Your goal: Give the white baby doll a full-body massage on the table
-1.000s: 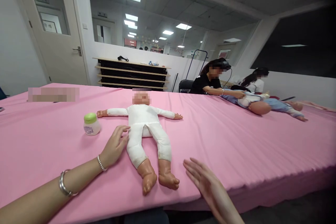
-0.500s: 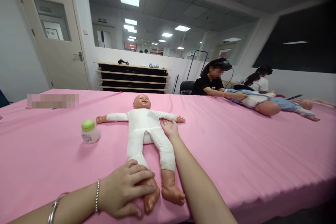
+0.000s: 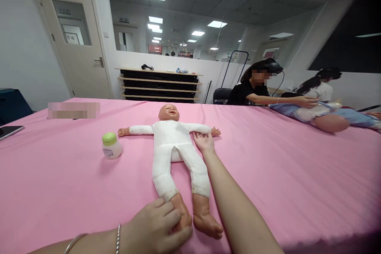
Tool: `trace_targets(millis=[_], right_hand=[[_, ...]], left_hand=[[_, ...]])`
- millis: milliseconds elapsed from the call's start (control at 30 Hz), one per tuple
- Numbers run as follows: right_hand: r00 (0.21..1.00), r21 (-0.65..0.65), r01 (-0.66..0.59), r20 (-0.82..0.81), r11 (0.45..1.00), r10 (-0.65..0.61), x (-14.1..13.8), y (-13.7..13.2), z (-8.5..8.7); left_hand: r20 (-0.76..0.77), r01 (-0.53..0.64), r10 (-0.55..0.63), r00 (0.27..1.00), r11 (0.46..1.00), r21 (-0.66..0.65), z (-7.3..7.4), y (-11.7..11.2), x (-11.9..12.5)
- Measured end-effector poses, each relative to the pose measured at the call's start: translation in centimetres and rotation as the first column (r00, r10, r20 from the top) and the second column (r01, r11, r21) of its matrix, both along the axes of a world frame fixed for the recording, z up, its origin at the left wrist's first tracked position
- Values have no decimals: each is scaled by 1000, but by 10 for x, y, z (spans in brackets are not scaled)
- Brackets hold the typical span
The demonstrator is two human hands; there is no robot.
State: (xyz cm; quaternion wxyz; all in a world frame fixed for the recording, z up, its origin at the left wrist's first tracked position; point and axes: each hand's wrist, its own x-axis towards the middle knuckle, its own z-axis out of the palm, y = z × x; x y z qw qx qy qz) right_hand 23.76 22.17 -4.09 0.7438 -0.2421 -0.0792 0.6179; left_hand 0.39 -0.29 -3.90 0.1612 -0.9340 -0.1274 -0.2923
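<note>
On pink cloth (image 3: 276, 166), a doll (image 3: 171, 137); hands (image 3: 153, 226) (image 3: 206, 143) at foot (image 3: 183, 209), arm (image 3: 201, 127).

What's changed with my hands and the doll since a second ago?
Your left hand moved from beside the doll's hip down to its lower leg; your right hand went from beside its feet up to its arm. Whether either grips is unclear. The doll still lies face up, the jar beside it.

- Left hand (image 3: 159, 226), low and near: back uppermost, fingers bent, thumb lowest!
- Left forearm (image 3: 99, 242) lies almost level, cut off by the bottom edge.
- Right hand (image 3: 204, 141), far out in front: palm up, fingers gently curled.
- Right forearm (image 3: 238, 202) runs long and slanting behind it.
</note>
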Motion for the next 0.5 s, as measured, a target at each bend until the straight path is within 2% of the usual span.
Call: trace_targets(millis=[100,233,400,500], right_hand=[[1000,11,-13,-28,1000,13,-1,0,-2],[999,35,-18,-42,999,20,-3,-3,-1],[999,21,-11,-46,1000,12,-3,-3,0],[999,23,-7,-44,1000,8,-3,-1,0]], left_hand=[[-44,22,-27,999,995,-99,6,0,-3],[-81,-20,1,997,973,-228,12,-3,-4],[-38,-126,120,992,966,-226,-2,-5,-3],[-129,-245,219,967,939,-242,-9,-6,-2]])
